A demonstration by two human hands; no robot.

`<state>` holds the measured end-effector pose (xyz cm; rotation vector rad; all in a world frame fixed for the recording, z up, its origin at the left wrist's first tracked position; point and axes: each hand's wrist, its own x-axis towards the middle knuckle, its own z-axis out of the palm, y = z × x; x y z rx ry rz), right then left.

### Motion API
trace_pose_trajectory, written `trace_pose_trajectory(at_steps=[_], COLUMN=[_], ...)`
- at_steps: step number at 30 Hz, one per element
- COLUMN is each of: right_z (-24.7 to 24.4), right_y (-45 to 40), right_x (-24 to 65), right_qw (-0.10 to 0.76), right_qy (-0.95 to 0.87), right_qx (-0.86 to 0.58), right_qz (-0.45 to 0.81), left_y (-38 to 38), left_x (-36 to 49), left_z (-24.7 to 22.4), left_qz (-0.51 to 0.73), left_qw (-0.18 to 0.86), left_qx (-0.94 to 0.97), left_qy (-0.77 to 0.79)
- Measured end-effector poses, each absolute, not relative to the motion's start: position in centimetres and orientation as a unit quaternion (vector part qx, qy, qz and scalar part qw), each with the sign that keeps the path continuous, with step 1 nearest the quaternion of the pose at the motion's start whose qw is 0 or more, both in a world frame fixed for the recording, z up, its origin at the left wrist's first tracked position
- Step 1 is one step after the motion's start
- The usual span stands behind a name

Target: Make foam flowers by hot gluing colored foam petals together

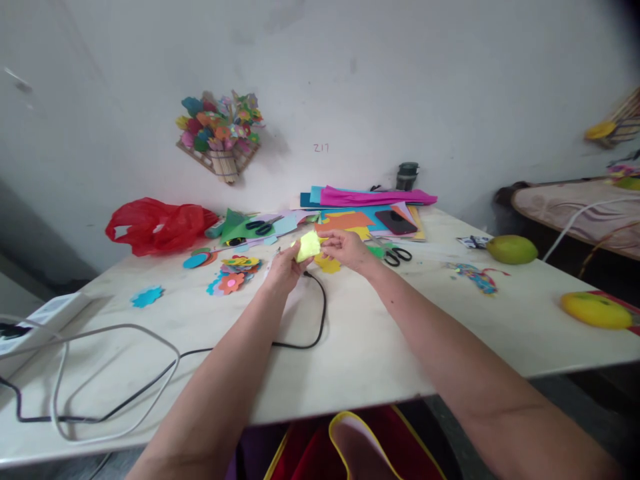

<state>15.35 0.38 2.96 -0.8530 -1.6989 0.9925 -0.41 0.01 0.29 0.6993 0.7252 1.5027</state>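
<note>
Over the middle of the table, my left hand (286,268) is closed on a small bright yellow piece of paper (307,246). My right hand (346,249) is at the paper's right edge, its thumb and index finger pinched together; whatever lies between those fingertips is too small to make out. Beneath the hands lies a darker yellow paper cutout (329,263). To the left is a pile of paper flowers (233,275), with a blue scalloped cutout (147,297) farther left. Black-handled scissors (397,256) rest just right of my right hand.
Coloured paper sheets (350,220), a phone (396,222) and a second pair of scissors (260,227) lie at the back. A red plastic bag (155,225) is back left. Cables (175,360) cross the front left from a power strip (45,323). Mangoes (512,249) lie right.
</note>
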Motion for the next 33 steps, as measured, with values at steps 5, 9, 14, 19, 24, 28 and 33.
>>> trace_pose_trajectory(at_steps=[5,9,14,19,24,28,33], right_z=[2.7,2.3,2.4,2.5,2.5,2.4,2.0], right_y=[0.5,0.9,1.0,0.9,1.2,1.3,1.3], right_x=[15.2,15.6,16.0,16.0,16.1,16.1,15.8], right_qw=[0.486,0.482,0.453,0.44,0.434,0.433,0.421], right_qy=[-0.717,-0.758,-0.79,-0.8,-0.81,-0.813,-0.824], right_qx=[-0.352,-0.367,-0.385,-0.388,-0.367,-0.363,-0.376], right_qz=[0.354,0.243,0.148,0.124,0.146,0.144,0.049], left_y=[0.2,0.3,0.4,0.3,0.2,0.1,0.0], left_x=[-0.5,-0.6,-0.6,-0.5,-0.4,-0.4,-0.2], left_z=[0.2,0.1,-0.1,-0.1,0.0,0.1,0.3], left_qz=[0.645,0.636,0.634,0.633,0.635,0.631,0.629], left_qw=[0.62,0.622,0.616,0.617,0.617,0.618,0.619], left_qx=[0.306,0.316,0.329,0.334,0.326,0.326,0.327], left_qy=[0.325,0.331,0.332,0.329,0.332,0.335,0.336])
